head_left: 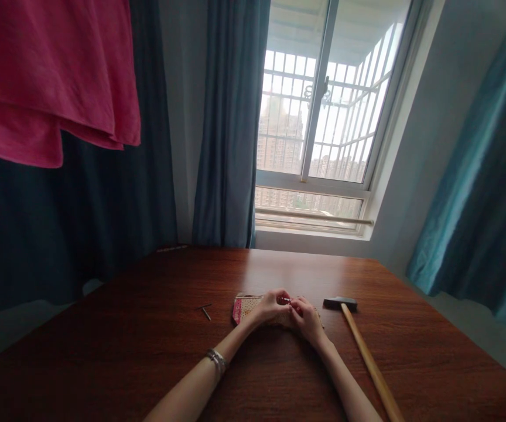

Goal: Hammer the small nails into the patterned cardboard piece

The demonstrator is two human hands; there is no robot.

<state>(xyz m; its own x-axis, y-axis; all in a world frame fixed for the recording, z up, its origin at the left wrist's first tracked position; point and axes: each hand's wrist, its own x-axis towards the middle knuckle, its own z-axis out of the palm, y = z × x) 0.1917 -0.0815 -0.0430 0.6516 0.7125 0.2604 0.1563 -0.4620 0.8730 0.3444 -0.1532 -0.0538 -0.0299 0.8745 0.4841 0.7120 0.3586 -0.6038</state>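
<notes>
Daylight is coming in through a window [318, 88] at the far side, and a pale rail [314, 215] is running across its lower part. Beyond the glass, bars [288, 74] are crossing the view, and tall buildings [281, 138] are rising behind them under a white sky. A blue curtain [231, 135] is hanging just left of the window; a darker curtain [116, 223] is filling the left side, and a teal curtain [477, 187] is hanging at the right, past the grey-looking wall [437, 117]. A pink cloth [51, 76] is draping down at upper left. A reddish-brown, wood-grained table [147, 340] is stretching towards the window, its far end shining.
</notes>
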